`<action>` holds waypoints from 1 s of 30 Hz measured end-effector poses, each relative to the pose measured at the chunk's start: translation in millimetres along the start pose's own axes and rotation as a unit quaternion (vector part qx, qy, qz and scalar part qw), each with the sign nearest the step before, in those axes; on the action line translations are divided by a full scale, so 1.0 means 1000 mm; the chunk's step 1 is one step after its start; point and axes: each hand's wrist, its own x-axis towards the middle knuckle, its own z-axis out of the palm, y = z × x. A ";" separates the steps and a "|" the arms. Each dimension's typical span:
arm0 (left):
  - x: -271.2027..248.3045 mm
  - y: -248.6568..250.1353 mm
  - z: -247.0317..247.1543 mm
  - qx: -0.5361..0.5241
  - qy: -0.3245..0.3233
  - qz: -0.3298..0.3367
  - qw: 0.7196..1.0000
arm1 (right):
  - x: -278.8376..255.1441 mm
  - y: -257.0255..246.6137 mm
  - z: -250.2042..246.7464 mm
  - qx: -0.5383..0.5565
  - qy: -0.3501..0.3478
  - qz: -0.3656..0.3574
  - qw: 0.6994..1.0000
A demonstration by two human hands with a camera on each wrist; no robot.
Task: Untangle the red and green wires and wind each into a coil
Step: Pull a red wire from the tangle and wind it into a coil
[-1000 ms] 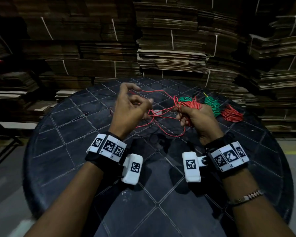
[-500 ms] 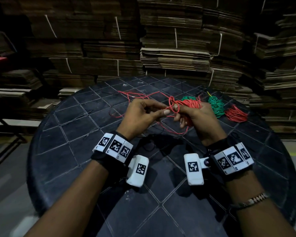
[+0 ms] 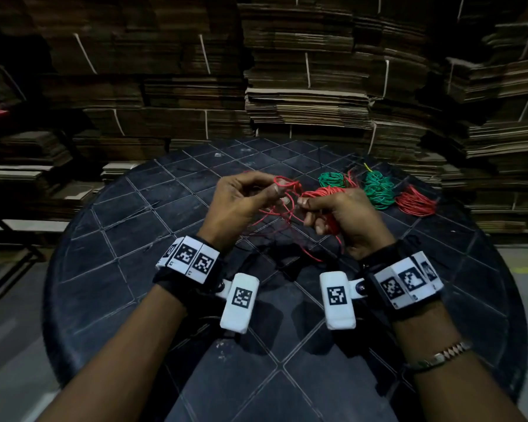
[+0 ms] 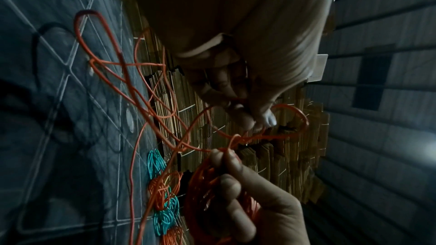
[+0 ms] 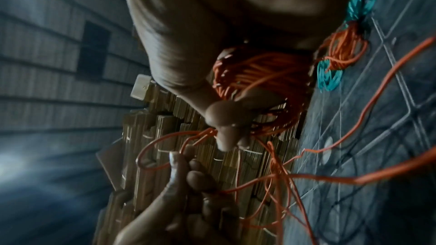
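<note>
Above the middle of the black table [image 3: 110,269], my right hand [image 3: 304,204] grips a partly wound red wire coil [image 3: 328,191] and pinches its strand between thumb and forefinger. My left hand [image 3: 279,191], right beside it, pinches a small loop of the same red wire [image 3: 287,181]. Loose red wire [image 3: 287,239] hangs from both hands in tangled loops onto the table. The left wrist view shows my left fingertips [image 4: 259,120] on the strand just above the right hand's pinch [image 4: 224,154]. In the right wrist view the red coil [image 5: 257,70] sits in my right palm.
Two green coils [image 3: 331,179] [image 3: 378,190] and a finished red coil [image 3: 415,204] lie at the table's far right. Tied stacks of flattened cardboard [image 3: 305,102] wall in the back and sides. Bare tabletop lies to the left and near me.
My left hand has come in from the left, carrying the red strand up to the right hand. Less loose red wire lies spread on the table. The right hand kept its coil.
</note>
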 end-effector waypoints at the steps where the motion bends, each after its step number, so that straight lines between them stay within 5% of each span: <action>1: 0.001 -0.001 0.000 -0.008 0.020 -0.012 1.000 | 0.000 0.000 0.000 -0.016 0.014 -0.004 1.000; 5: 0.006 -0.002 -0.004 -0.019 0.116 -0.056 0.992 | -0.003 -0.003 -0.002 -0.041 0.020 -0.027 0.999; 9: 0.008 -0.009 -0.015 -0.004 0.208 -0.144 0.967 | -0.004 0.001 0.004 -0.081 -0.046 -0.054 0.994; 13: 0.011 -0.008 -0.025 -0.005 0.240 -0.191 0.952 | -0.006 0.001 0.007 -0.150 -0.091 -0.086 0.981; 18: 0.012 -0.005 -0.026 0.020 0.135 -0.211 0.968 | 0.006 0.011 0.002 -0.151 -0.013 -0.091 0.984; 24: 0.005 0.001 -0.028 0.114 -0.099 -0.236 0.960 | 0.021 0.008 -0.032 -0.044 0.147 -0.130 0.980; 30: 0.004 0.003 -0.027 0.217 -0.072 -0.180 0.957 | 0.025 0.009 -0.044 -0.032 0.219 -0.165 0.961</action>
